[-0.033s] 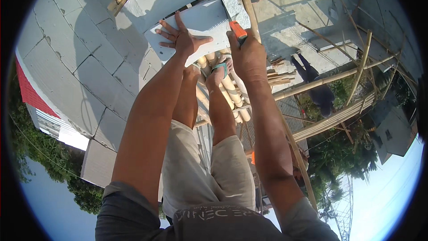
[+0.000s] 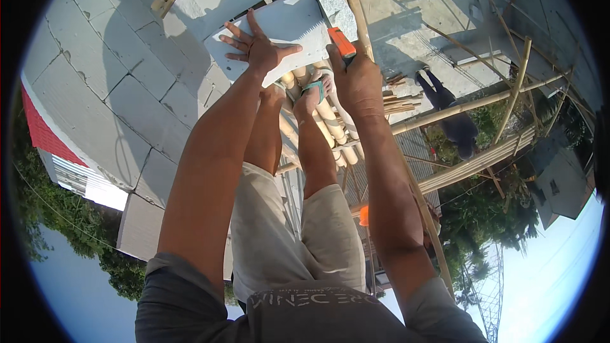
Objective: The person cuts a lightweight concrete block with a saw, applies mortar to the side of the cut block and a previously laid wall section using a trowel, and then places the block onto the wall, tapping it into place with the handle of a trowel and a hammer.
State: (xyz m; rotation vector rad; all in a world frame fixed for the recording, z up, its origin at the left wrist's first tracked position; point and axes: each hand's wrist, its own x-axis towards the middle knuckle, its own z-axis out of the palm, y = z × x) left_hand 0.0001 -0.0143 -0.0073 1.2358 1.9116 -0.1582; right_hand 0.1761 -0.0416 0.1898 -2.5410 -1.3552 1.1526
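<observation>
Left hand (image 2: 257, 47) lies flat, fingers spread, pressing the pale lightweight concrete block (image 2: 286, 22). Right hand (image 2: 359, 79) grips the orange-handled handsaw (image 2: 341, 42). Block looks stiff, bulky, crumbly at edges; best steadied beside the cut.

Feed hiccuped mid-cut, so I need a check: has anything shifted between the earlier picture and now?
Nothing visibly changed. The left hand lies spread flat on the pale grey block, the right hand grips the saw's orange handle, and both feet rest on the bamboo poles as before.
</observation>
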